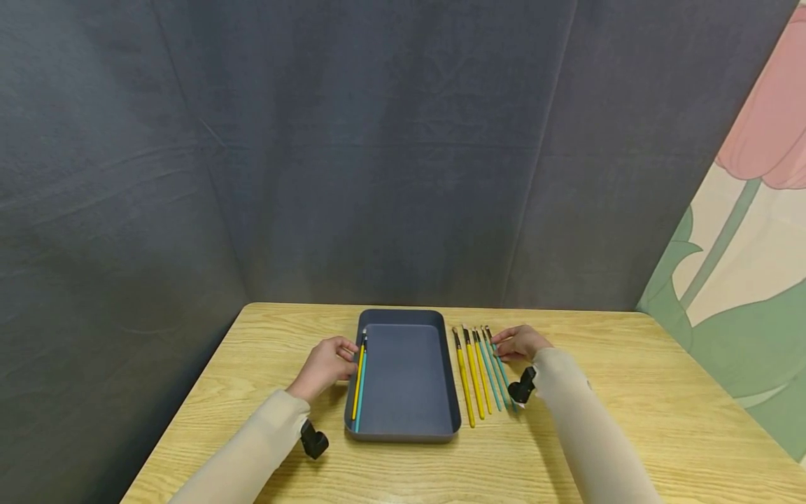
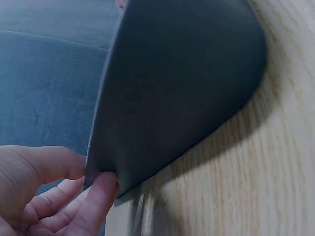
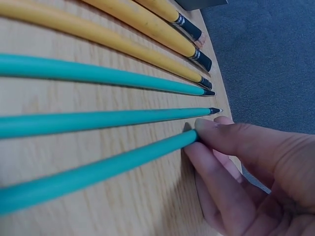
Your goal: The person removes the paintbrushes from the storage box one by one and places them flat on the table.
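Head view shows my two hands low in the frame, one on each side of the dark grey tray point(image 1: 403, 427) that lies in the lower middle on the tabletop point(image 1: 630, 392). My left hand point(image 1: 324, 365) is at the tray's left wall, and its fingers point(image 2: 98, 194) pinch the thin rim there; I judge this steadies the tray. Inside the tray, along that same left wall, lie a yellow brush point(image 1: 359, 381) and a teal brush point(image 1: 362, 392), side by side and touching.

To the right of the tray, a row of brushes point(image 1: 481, 374) rests on the bare wood, yellow ones nearer the tray and teal ones further right, all almost parallel with their tips toward the upper part of the frame. My right hand point(image 1: 519, 343) is at the right end of this row. In the right wrist view, its fingertips point(image 3: 216, 135) close on the tip end of the outermost teal brush point(image 3: 98, 169), which lies flat on the wood. The grip is a light pinch, because the handle is thin and round and would roll away.

The tray looks like matte plastic, smooth, with rounded corners and low walls. The brush handles are glossy and slender, with dark ferrules near the tips. The tabletop is pale wood with a clear long grain. Behind it hangs a dull grey cloth point(image 1: 378, 140).
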Demonstrator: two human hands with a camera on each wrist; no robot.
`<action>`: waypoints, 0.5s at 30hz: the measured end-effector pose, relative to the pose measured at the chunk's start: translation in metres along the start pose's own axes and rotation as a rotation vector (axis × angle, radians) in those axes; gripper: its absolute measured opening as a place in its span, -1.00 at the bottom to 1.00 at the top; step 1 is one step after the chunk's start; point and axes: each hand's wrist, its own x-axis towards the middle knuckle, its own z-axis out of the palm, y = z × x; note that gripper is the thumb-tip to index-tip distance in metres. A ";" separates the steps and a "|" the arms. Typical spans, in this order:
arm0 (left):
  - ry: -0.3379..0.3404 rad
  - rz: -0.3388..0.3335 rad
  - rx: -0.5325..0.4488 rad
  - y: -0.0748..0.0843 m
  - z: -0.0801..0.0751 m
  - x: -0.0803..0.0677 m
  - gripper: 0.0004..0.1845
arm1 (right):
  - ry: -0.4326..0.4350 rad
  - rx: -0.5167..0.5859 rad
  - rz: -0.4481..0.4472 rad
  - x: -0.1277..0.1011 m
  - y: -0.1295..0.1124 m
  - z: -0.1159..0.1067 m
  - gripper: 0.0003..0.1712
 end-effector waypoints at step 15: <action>-0.003 -0.001 0.003 -0.001 0.001 0.001 -0.66 | 0.028 -0.013 0.018 -0.002 -0.002 0.002 -0.64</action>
